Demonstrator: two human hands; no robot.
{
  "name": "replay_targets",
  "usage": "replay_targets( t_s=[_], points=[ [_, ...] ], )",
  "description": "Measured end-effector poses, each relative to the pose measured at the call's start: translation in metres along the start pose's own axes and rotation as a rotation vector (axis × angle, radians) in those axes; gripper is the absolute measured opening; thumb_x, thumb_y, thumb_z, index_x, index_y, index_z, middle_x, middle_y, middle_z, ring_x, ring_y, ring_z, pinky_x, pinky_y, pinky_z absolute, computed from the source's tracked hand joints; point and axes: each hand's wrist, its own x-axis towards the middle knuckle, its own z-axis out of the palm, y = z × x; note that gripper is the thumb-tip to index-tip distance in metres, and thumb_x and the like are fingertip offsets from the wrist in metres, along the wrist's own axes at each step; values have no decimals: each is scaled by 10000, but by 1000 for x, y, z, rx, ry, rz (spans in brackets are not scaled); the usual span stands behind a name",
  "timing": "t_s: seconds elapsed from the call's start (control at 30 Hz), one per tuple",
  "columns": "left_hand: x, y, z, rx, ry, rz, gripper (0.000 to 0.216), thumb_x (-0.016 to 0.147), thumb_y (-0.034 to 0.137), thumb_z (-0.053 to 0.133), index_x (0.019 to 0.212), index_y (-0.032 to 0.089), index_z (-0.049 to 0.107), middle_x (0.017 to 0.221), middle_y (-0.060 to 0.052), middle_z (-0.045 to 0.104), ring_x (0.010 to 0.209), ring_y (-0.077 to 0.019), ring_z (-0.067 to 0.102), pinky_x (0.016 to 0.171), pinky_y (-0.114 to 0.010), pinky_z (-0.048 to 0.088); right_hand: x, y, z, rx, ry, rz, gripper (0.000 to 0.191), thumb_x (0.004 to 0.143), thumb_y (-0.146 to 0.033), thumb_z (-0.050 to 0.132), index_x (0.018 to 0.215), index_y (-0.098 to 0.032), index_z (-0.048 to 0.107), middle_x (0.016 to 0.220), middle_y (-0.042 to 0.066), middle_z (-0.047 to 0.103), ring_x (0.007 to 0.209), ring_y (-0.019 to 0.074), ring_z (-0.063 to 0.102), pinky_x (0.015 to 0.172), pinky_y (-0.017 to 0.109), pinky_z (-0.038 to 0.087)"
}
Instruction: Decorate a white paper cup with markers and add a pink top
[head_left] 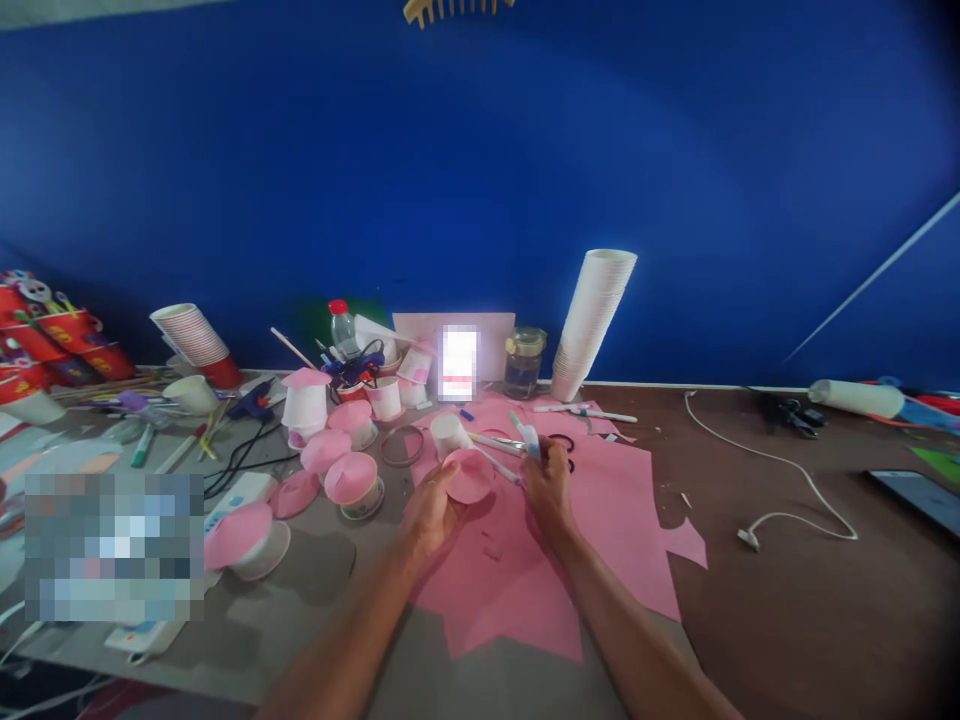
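Note:
My left hand [433,512] is closed around a white paper cup whose mouth is covered by a pink paper disc [469,476], tilted toward me. My right hand [546,486] is closed on a glue stick or pen-like tool [527,436] with a light blue and white tip, held just right of the cup. Both hands hover over large pink paper sheets [525,570] spread on the table. Scissors [559,443] lie just behind my right hand.
Several pink-capped cups [354,484] stand left of my hands. A tall leaning stack of white cups [592,320], a glass jar [523,360], a water bottle [343,328] and a glue gun [253,401] sit at the back. A white cable [780,470] runs right.

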Motion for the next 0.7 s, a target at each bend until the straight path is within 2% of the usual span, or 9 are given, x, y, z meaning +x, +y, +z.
replay_targets(
  t_s=[0.13,0.3,0.5,0.7],
  points=[
    [3,-2,-1,5,37,-10,177,738,232,727,881,128,712,827,-90,761,880,-250,716,897,-390,544,4,-8,-4,-71,47,-64,272,804,-375,549,994,-206,646,979,77,563,872,222,566,716,347,490],
    [4,-3,-2,-30,51,7,118,752,193,709,853,133,721,809,-74,761,798,-206,705,848,-348,554,12,-7,-10,-275,88,-214,206,856,-371,524,917,-216,645,844,66,643,846,239,550,792,381,440],
    [7,4,-11,-54,-1,-9,234,717,243,772,901,110,713,879,-97,758,858,-228,707,845,-361,563,10,3,-10,-484,-22,-397,103,793,-275,562,840,-211,627,782,70,678,842,257,570,952,465,371],
    [11,8,-16,-103,-20,-17,274,710,237,781,933,97,703,901,-105,760,877,-222,709,878,-355,558,4,4,-6,-601,-116,-439,109,790,-176,566,832,-209,661,857,86,680,913,264,546,889,423,376]
  ],
)
